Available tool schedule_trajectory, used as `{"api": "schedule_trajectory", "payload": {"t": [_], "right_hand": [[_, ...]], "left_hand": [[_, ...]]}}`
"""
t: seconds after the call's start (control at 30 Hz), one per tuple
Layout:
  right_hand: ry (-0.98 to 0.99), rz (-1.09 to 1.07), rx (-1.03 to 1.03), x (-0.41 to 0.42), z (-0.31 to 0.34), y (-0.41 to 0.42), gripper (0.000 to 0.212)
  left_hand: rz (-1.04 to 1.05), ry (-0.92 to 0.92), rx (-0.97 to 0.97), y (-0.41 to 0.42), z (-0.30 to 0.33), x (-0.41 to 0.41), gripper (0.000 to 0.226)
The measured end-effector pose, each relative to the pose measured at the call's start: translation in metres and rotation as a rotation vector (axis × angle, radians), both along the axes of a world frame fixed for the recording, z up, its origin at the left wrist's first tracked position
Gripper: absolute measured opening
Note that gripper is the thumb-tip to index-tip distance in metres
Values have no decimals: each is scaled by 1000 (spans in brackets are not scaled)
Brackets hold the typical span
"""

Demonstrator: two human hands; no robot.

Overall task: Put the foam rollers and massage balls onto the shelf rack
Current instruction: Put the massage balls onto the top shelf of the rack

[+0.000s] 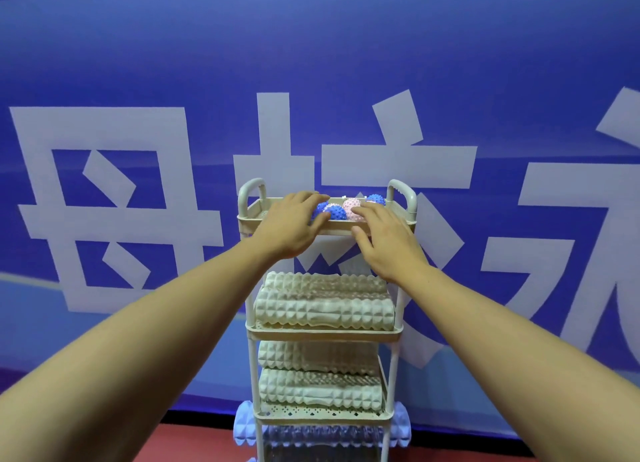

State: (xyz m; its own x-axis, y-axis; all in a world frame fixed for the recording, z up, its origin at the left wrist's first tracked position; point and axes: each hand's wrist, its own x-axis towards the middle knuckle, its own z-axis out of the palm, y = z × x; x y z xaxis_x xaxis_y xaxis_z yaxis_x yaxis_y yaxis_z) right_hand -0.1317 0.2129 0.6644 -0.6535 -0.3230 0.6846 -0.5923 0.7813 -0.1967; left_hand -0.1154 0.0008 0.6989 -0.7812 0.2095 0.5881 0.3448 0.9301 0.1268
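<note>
A cream shelf rack (393, 330) stands against the blue wall. Its top tray (337, 227) holds spiky massage balls: blue ones (336, 212) and pink ones (352, 208), one more blue ball (375, 198) at the back right. My left hand (294, 224) reaches over the tray's left side, fingers extended and touching a blue ball. My right hand (386, 238) hovers at the tray's front right, fingers spread near a pink ball. Cream foam rollers (323, 311) lie on the second shelf, more cream rollers (320, 387) on the third.
A pale blue foam roller (244, 423) lies across behind the rack near the floor, its ends poking out on both sides. The lowest tier (322, 441) holds a dim ridged roller. A blue banner with large white characters (104, 198) fills the background above a red floor (194, 442).
</note>
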Motion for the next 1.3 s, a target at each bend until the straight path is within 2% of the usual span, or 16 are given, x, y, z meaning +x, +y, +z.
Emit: {"api": "schedule_trajectory", "payload": {"t": [0.1,0.2,0.27,0.4,0.57,0.67,0.8,0.97,1.13,1.3], "right_hand": [[88,29,60,21,-29,3,45],[92,40,159,45,-81,12,48],[16,29,205,60,-125,21,49],[-205,-30,282,90,-228,44,55],[-524,-79,338,125,-363,72,62],[-711,-117,371,141,-443,87,64],[-993,-146,434,150,-536,98,68],[-1240,-138,454,123,-643,100,72],[-1330,-125,448,84,-740,85,73],[-1281,-139,392,51,-805,69,75]], "left_hand": [[-55,197,-12,6,-43,26,46],[-50,225,3,13,-115,53,46],[-24,143,8,17,-170,70,47],[23,-142,6,23,-278,100,57],[-76,-486,-107,32,-407,132,67],[-103,-644,-106,38,-484,141,71],[-37,-862,-66,52,-576,143,84],[9,-1066,-96,68,-680,120,76],[52,-1197,-73,74,-769,90,80],[65,-1192,5,87,-826,76,74]]}}
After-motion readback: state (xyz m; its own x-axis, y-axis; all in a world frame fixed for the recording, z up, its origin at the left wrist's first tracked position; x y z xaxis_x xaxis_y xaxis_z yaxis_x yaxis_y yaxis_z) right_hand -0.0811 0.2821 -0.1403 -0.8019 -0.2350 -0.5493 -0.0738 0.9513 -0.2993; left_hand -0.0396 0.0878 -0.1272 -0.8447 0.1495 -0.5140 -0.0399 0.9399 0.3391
